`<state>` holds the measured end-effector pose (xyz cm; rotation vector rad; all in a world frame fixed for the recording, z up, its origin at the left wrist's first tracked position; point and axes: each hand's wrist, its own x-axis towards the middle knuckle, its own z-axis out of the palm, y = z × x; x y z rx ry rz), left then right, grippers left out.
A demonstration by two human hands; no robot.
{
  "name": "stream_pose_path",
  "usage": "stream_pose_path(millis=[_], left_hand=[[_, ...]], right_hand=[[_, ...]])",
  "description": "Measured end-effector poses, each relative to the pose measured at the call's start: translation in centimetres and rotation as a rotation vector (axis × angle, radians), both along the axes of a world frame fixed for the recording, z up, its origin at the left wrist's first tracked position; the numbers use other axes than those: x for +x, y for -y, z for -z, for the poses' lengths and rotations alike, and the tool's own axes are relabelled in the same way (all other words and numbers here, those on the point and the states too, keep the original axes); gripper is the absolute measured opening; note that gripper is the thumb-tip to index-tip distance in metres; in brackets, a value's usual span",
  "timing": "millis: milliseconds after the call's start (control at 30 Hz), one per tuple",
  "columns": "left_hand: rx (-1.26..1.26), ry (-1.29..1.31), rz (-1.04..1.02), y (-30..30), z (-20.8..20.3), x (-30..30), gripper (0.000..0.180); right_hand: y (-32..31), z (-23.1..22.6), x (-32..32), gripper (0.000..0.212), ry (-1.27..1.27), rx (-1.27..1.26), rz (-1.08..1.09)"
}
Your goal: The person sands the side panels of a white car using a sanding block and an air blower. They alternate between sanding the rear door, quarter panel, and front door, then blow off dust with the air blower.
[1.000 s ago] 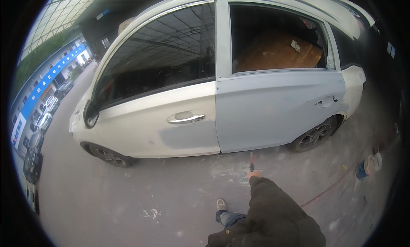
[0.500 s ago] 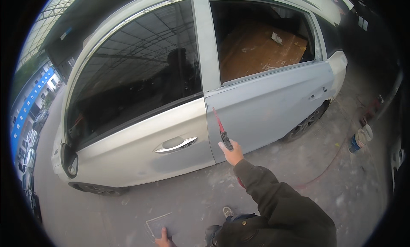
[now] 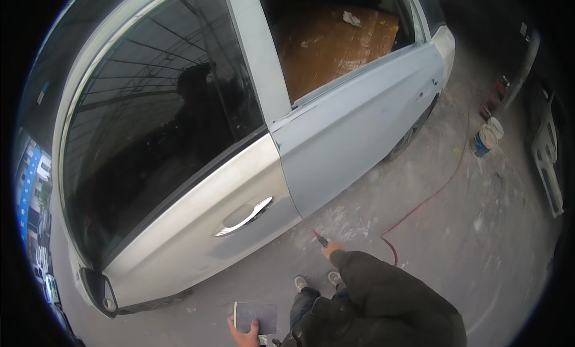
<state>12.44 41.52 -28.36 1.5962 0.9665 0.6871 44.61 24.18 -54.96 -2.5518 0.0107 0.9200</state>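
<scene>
My right hand [image 3: 333,247] is wrapped round an air blow gun [image 3: 323,241] with a black body and a thin red nozzle. It is held low over the floor, apart from the car. In my left hand [image 3: 245,335] is a flat grey rectangular pad [image 3: 265,314] with a pale edge, the thumb pressed on its face. Beyond both hands stands the car, with a pale front door [image 3: 185,227] carrying a chrome handle [image 3: 257,214]. Its rear door [image 3: 353,137] is matte grey, with a brown cardboard sheet [image 3: 341,44] showing through the window opening.
A red hose [image 3: 413,214] curves over the dusty concrete floor on the right. Two buckets [image 3: 484,140] stand near the rear of the car, close to a red object [image 3: 495,98]. A pale car part [image 3: 546,161] lies at the far right. The side mirror [image 3: 99,290] juts out at left.
My right hand has drawn the blow gun back and down from the rear door. The left hand and its pad have come further into view. The whole view has turned and shifted.
</scene>
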Motion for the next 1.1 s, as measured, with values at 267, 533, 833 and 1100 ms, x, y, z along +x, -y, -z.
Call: stream_pose_path(millis=[267,533,833,1100], left_hand=[[0.035,-0.168,0.201,-8.4,-1.8,0.9,0.036],[0.128,-0.176,0.510,-11.6,-1.8,9.3,0.032],[-0.557,-0.292,0.896,-10.1,3.4,12.3,0.050],[-0.672,-0.249,0.965,-7.5,10.5,10.9,0.034]], right_hand=[[-3.5,-1.6,-2.3,0.048,0.028,0.095,0.111],[-1.0,-15.8,-4.5,0.038,0.361,0.449,0.149],[-5.8,-15.7,-6.7,0.040,0.064,0.822,0.043],[-7.7,-13.7,-7.5,0.033,-0.408,1.127,0.103]])
